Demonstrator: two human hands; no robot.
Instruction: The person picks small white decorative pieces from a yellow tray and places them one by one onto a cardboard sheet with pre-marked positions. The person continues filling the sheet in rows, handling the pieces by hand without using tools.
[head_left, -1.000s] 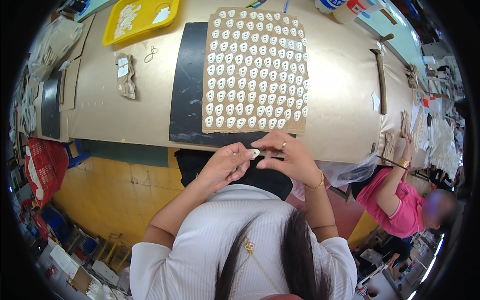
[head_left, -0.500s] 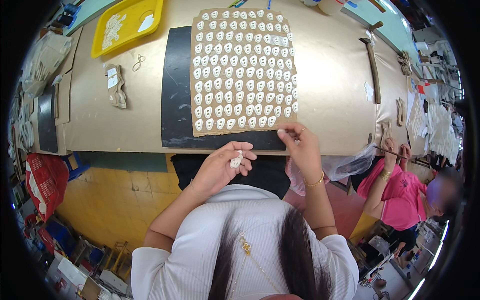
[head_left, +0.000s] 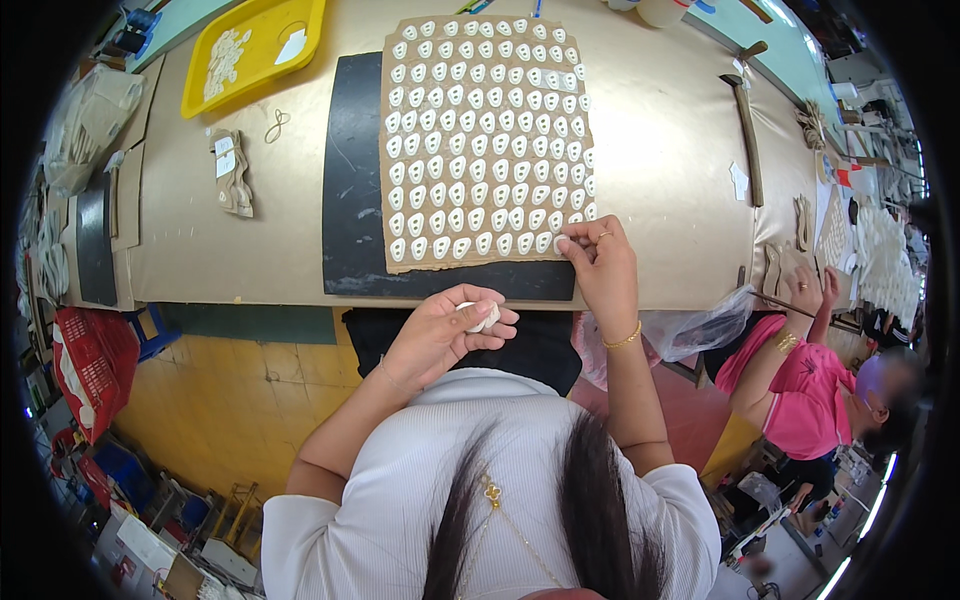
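Observation:
A brown cardboard sheet (head_left: 486,140) covered in rows of small white oval pieces lies on a black mat (head_left: 348,180) on the workbench. My right hand (head_left: 598,262) presses one white piece (head_left: 562,243) onto the sheet's near right corner, fingertips pinched on it. My left hand (head_left: 440,335) hovers below the table's front edge, above my lap, curled around a small stack of white pieces (head_left: 480,316).
A yellow tray (head_left: 252,52) with more white pieces sits at the far left of the bench. A hammer (head_left: 746,120) lies to the right. A red basket (head_left: 88,368) stands on the floor at left. Another person in a pink top (head_left: 800,390) works at right.
My hands were together over my lap; the right hand has reached up to the sheet's near right corner with a piece, while the left hand stayed low with the stack.

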